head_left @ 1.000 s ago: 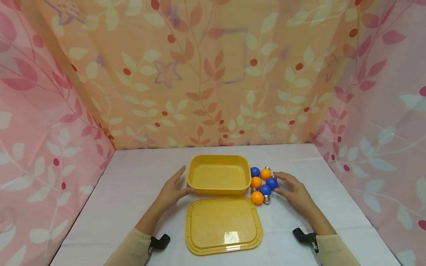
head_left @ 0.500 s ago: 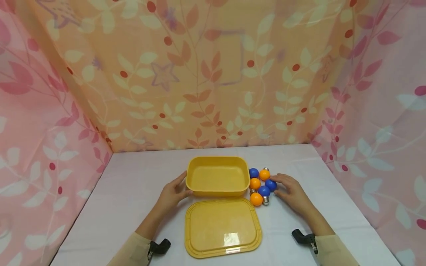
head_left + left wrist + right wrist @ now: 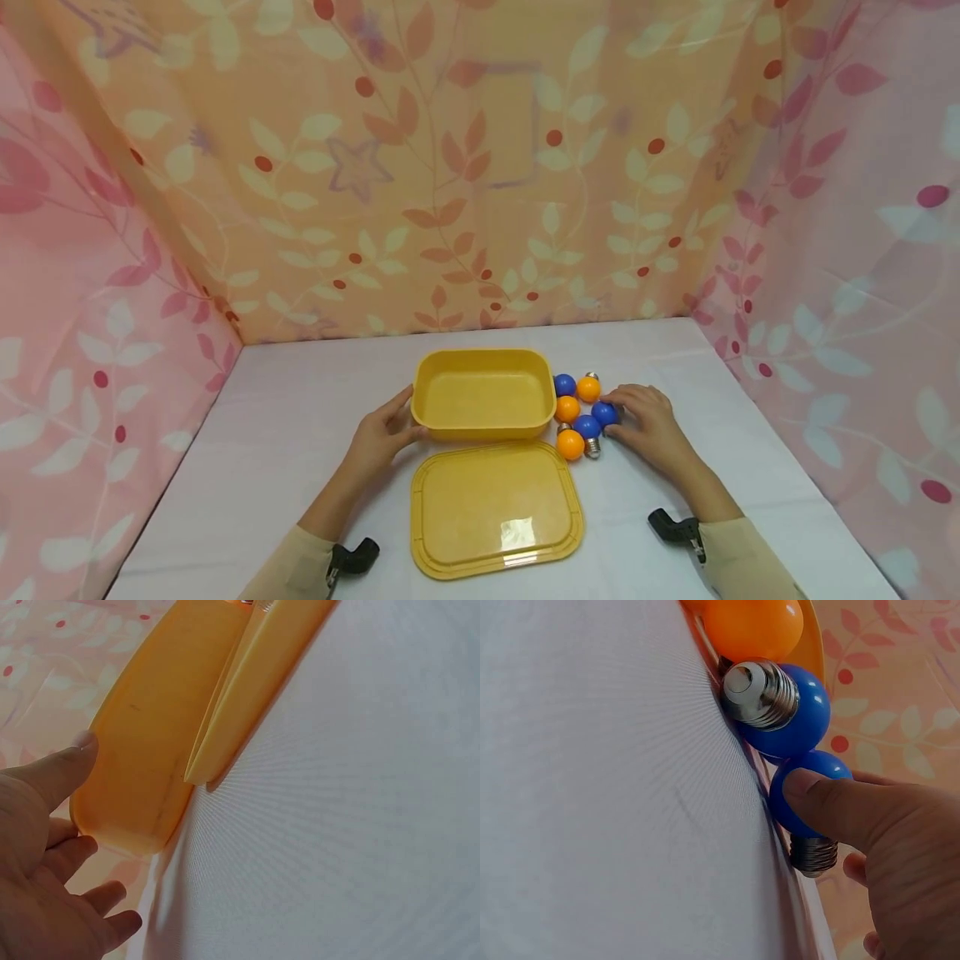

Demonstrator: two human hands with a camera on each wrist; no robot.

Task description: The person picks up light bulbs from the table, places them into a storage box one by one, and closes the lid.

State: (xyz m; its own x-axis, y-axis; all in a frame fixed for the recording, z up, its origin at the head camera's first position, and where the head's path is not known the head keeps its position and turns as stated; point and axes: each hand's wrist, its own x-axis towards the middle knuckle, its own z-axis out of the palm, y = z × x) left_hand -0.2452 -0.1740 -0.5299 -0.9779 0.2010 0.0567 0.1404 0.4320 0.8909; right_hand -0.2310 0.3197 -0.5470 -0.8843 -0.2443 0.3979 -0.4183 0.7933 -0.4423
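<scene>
My right hand (image 3: 651, 427) pinches the rightmost blue light bulb (image 3: 604, 414) of a small cluster. In the right wrist view the thumb (image 3: 821, 796) presses on its round glass, while its metal screw base (image 3: 814, 856) points away from the other bulbs. At the left end of a yellow plastic container (image 3: 483, 433), my left hand (image 3: 378, 435) rests with thumb and fingers spread at the wall. The left wrist view has the left thumb (image 3: 67, 769) against the container's side, with the other fingers loosely extended. Nothing lies inside the container.
Beside the container's right end lie several orange and blue bulbs, among them an orange bulb (image 3: 570, 444) in front and a blue bulb (image 3: 565, 384) at the back. A yellow lid (image 3: 480, 500) lies flat in front of the container. Patterned cloth walls (image 3: 450, 167) enclose the white table.
My right hand has moved slightly in and now pinches the blue bulb. My left fingers have drawn in to the container's side. The whole view has shifted a little.
</scene>
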